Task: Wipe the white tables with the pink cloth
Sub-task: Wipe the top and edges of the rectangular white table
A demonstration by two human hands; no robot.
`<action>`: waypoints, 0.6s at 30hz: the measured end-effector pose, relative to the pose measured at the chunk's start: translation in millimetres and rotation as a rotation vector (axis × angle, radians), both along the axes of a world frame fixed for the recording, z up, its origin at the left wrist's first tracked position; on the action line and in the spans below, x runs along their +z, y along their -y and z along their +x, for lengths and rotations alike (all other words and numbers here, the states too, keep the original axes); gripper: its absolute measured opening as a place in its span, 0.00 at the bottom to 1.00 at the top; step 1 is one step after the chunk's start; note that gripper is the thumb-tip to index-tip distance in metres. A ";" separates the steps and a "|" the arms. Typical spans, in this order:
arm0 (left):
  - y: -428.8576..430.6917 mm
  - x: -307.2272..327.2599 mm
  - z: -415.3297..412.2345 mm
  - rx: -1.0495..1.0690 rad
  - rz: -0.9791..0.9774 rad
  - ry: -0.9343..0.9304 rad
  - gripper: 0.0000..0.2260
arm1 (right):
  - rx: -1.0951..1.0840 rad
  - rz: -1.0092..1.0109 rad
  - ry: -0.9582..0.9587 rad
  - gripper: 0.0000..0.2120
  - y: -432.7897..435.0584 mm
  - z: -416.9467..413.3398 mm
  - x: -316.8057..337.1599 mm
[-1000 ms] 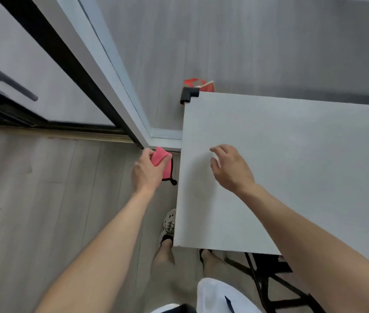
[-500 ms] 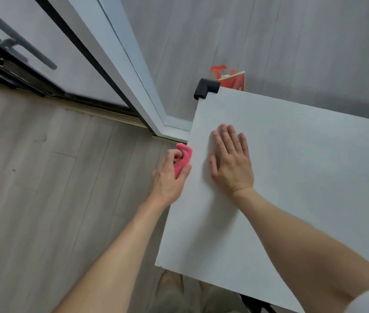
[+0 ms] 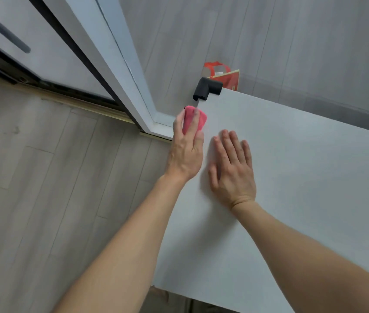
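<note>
My left hand has the pink cloth bunched up, fingers draped over the top and thumb tucked in at the near side, so the wad is clamped between them. The cloth sits right at the left edge of the white table, up near the far corner, just short of the black corner guard capping that corner. From this angle I can't quite tell whether the cloth is pressed on the tabletop or on the rim itself. My right hand is flat on the tabletop just beside the left one, palm down, fingers straight and only slightly fanned, holding nothing. Both forearms reach in from the bottom of the view. Past the corner guard, a red bag peeks out behind the table. A white door frame runs diagonally to the left, above grey plank flooring.
</note>
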State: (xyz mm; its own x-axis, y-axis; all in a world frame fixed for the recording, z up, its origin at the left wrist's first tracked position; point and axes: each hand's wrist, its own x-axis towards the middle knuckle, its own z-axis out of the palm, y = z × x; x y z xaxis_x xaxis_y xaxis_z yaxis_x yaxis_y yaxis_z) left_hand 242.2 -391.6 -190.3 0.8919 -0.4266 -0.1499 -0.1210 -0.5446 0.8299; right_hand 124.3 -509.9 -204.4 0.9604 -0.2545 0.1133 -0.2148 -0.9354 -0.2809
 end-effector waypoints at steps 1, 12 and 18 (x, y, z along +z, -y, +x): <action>-11.5 -2.7 -12.8 -0.033 -0.004 0.044 0.26 | -0.003 -0.005 -0.005 0.33 -0.6 0.6 0.9; 13.2 4.4 7.7 -0.010 0.080 0.000 0.26 | -0.014 0.002 0.002 0.33 0.0 0.2 2.3; -11.4 1.2 -10.7 -0.040 0.042 0.004 0.26 | -0.026 0.000 0.005 0.32 -1.5 -0.1 3.5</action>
State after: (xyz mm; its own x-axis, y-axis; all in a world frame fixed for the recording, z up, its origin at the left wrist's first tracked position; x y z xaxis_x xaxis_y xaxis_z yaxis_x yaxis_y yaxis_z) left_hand 231.5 -380.2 -189.1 0.8749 -0.4553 -0.1649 -0.1467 -0.5738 0.8057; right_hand 124.2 -508.4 -200.8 0.9528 -0.2797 0.1181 -0.2379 -0.9294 -0.2820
